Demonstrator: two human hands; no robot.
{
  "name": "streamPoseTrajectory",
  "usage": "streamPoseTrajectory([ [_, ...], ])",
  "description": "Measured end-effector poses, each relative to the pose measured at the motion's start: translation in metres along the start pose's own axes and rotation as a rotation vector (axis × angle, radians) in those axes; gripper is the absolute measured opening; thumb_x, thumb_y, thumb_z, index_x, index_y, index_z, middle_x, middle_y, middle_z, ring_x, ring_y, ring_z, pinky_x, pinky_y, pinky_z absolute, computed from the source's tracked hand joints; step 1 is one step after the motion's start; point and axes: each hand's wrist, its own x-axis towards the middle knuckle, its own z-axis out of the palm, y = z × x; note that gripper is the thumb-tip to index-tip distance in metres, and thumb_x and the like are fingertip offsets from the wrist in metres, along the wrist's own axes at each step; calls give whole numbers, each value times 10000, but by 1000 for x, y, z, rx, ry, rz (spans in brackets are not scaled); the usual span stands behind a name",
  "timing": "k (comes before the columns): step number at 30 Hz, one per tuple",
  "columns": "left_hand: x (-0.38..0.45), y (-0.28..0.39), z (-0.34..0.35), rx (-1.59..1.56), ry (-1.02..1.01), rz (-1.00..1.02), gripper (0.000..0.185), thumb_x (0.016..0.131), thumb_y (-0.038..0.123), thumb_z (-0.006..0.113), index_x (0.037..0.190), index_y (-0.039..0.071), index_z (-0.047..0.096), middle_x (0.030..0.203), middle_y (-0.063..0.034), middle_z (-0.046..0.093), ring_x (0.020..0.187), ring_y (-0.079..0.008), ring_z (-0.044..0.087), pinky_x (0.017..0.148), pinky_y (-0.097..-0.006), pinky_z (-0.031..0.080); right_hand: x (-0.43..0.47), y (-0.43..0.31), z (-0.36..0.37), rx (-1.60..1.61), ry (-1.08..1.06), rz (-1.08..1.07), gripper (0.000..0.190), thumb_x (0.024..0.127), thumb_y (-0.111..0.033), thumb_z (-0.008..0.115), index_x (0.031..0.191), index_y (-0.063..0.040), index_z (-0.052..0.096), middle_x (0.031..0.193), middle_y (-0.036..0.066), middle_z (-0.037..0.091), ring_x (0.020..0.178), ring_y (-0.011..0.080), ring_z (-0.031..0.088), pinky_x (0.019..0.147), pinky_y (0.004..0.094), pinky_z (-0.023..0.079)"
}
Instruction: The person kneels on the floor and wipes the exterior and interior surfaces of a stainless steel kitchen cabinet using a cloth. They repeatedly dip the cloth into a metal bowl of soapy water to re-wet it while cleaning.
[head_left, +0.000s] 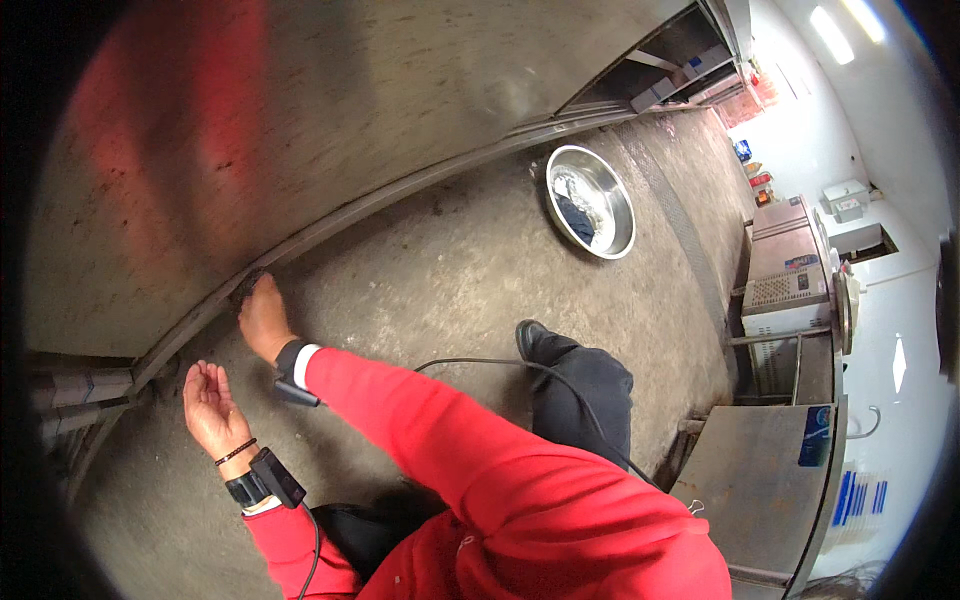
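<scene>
My right hand (264, 319) presses a dark cloth (247, 285) against the lower edge of a metal cabinet panel (322, 135). The cloth is mostly hidden behind the fingers. Lower and to the left, my left hand (214, 409) is held palm up with nothing in it, its fingers extended and slightly curled. A round steel basin (627, 225) stands on the concrete floor, with water and a dark cloth (576, 221) inside. Red blurred reflections show on the panel.
A cable (480, 361) runs from my right wrist device across my leg. Metal worktables (757, 480) and a steel appliance (784, 292) line the white wall at the right. Open cabinet shelves (660, 82) hold boxes at the top. A textured strip (675, 217) crosses the floor beyond the basin.
</scene>
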Motion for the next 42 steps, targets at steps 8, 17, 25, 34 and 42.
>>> streamPoseTrajectory([
  [8,-18,12,-2,-82,93,95,131,892,29,567,1000,6,638,969,-101,666,839,-182,646,786,-307,578,118,65,-190,-82,131,293,200,865,-53,597,1012,55,515,853,218,656,779,315,667,621,422,527],
  [17,-22,34,-6,-226,192,172,86,881,19,585,941,16,647,888,-86,665,795,-177,641,733,-301,576,111,57,-128,-521,380,-271,207,810,-81,577,943,78,584,931,318,620,892,517,583,783,525,475],
  [25,-29,48,-7,-339,238,233,106,875,14,581,968,9,632,924,-91,656,799,-175,643,726,-300,582,14,-33,14,-411,-116,-533,146,846,-140,596,809,-1,621,798,258,640,754,452,623,677,527,496],
  [34,-43,70,-3,-377,326,315,90,890,33,552,959,16,607,903,-73,640,785,-158,620,740,-304,547,10,-59,75,-535,-519,-1000,167,873,-205,573,840,-56,640,811,182,642,720,369,653,606,497,520],
  [42,-41,70,-4,-441,337,360,110,873,32,565,968,22,619,926,-84,648,825,-181,631,785,-338,554,130,71,-158,-740,-242,-741,177,831,-165,610,963,-58,561,883,199,610,754,413,623,610,530,486],
])
